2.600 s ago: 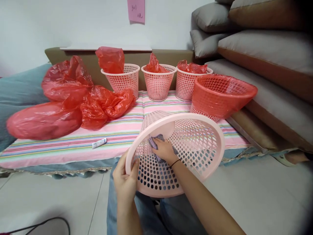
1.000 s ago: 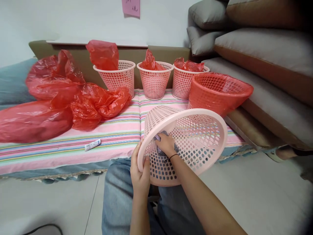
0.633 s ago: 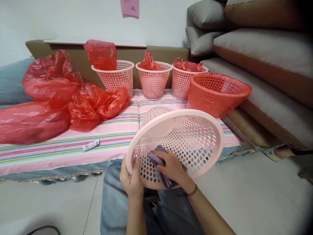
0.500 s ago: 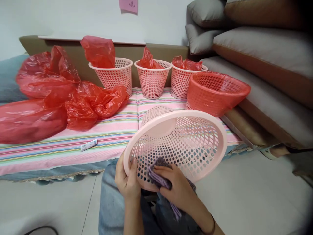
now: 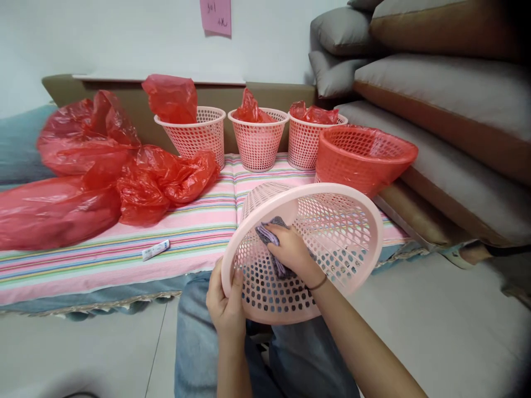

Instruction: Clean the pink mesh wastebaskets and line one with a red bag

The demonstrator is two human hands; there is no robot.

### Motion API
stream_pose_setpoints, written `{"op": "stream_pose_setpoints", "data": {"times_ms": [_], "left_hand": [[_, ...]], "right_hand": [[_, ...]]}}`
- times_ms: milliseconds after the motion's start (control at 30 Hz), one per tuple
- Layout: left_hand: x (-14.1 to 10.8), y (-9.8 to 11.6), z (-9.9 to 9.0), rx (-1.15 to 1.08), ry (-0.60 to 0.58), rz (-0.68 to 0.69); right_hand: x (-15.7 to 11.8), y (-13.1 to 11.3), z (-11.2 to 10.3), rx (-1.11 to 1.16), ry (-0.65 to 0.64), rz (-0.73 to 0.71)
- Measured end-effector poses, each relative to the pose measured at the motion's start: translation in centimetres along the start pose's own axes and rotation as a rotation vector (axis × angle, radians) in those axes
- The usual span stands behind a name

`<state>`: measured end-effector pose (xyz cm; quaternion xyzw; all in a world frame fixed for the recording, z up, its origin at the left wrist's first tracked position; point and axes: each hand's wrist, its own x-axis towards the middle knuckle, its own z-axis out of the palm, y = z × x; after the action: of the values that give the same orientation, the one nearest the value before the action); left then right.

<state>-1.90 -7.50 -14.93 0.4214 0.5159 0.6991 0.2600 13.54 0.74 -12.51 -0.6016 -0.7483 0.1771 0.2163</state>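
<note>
A pale pink perforated plastic basket (image 5: 332, 232) lies tilted over my lap, its mouth facing me. My left hand (image 5: 226, 307) grips its near-left rim with the thumb hooked over the edge. My right hand (image 5: 290, 251) reaches inside the basket and presses a grey-purple cloth (image 5: 269, 235) against the inner wall, close to the solid bottom.
A striped cloth (image 5: 124, 249) covers the low bed in front. On it stand three small pink baskets (image 5: 259, 138) holding red bags, a red-lined basket (image 5: 365, 157), heaps of red plastic bags (image 5: 103, 171) and a small white tube (image 5: 155, 250). Cushions (image 5: 435, 94) are stacked at right.
My right hand with the cloth slid out to the basket's near rim, then went back deep inside against the wall. My left hand kept its grip on the rim.
</note>
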Motion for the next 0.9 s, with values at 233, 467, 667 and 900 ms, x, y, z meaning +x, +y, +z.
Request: {"op": "stream_pose_setpoints", "data": {"times_ms": [233, 467, 667, 900], "left_hand": [[-0.5, 0.3, 0.5, 0.039, -0.001, 0.052], [-0.5, 0.7, 0.8, 0.113, 0.121, 0.051], [0.0, 0.7, 0.1, 0.146, 0.046, 0.082], [0.3, 1.0, 0.3, 0.095, -0.004, 0.078]], "right_hand": [[3.2, 0.8, 4.9, -0.084, -0.125, 0.196], [-1.1, 0.5, 2.4, -0.04, -0.222, 0.083], [-9.9, -0.5, 0.7, 0.163, -0.223, 0.015], [-10.5, -1.6, -3.2, 0.393, -0.002, -0.017]]}}
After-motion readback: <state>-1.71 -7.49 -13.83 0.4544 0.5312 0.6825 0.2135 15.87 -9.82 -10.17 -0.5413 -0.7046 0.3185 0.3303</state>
